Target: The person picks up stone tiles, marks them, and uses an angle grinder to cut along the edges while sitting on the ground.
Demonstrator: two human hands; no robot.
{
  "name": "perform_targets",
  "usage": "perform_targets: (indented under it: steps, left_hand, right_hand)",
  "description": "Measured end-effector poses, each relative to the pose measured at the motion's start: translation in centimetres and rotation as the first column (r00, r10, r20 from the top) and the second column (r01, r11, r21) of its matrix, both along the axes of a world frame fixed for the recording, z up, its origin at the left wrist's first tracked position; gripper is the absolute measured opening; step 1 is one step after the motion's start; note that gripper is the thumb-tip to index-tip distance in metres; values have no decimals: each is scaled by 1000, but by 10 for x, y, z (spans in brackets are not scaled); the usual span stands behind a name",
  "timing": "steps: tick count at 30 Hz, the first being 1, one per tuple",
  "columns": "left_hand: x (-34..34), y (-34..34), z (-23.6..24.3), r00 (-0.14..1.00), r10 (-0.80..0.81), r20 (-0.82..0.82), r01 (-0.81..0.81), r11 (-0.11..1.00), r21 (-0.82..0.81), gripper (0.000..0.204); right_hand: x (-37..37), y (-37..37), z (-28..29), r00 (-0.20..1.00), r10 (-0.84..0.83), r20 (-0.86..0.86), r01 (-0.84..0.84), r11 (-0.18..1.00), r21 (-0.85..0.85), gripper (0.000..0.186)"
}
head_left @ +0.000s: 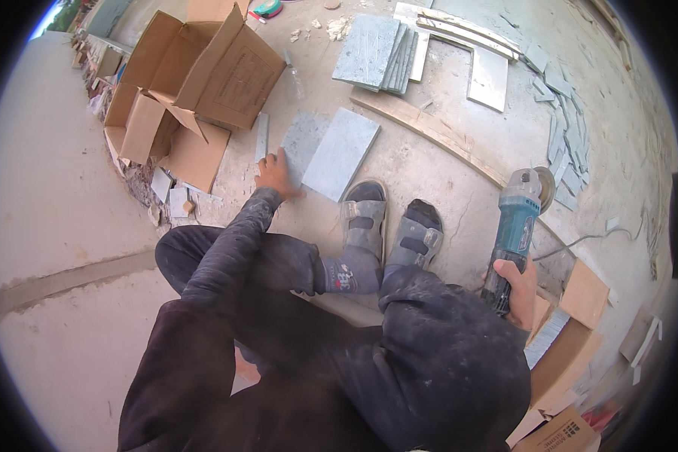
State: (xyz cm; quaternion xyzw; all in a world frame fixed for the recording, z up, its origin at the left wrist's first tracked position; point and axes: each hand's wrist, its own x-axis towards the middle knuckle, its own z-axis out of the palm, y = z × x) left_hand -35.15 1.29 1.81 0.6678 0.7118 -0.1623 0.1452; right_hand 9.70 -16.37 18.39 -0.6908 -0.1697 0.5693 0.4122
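My right hand is wrapped round the black handle of a teal angle grinder, whose disc points away from me. Down by the floor, my left hand has its fingers stretched out at the near-left edge of a darker grey stone tile. Whether it touches that tile or only the floor, I cannot tell. A paler tile lies against the darker one on its right. Just beyond my left fingers is a narrow stone strip.
An opened cardboard box stands at far left. A stack of tiles sits at the far side, near a long wooden strip. Broken stone offcuts lie at right. Beside my right knee is another cardboard box; a cable trails nearby.
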Motion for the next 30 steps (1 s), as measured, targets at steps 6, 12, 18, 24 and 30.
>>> perform_targets:
  steps: [6,12,18,24,30]
  left_hand:
    - [-22,14,19,999,-4,32,4,1000,-13,124]
    - [-56,46,80,701,329,633,-98,924,-371,93]
    - [-11,5,121,-328,674,662,154,730,-666,87]
    - [123,-27,85,-554,748,365,464,641,-611,92]
    - [228,-16,35,-568,813,127,536,483,-692,90]
  right_hand:
    - [-8,3,0,1000,9,3,-10,999,54,44]
    - [-4,1,3,1000,-12,-28,13,999,48,42]
    - [4,-4,1,997,-56,-51,60,995,74,43]
    - [17,-11,2,994,-108,-6,108,990,88,45]
    - [31,-12,5,988,-151,-25,152,987,54,46]
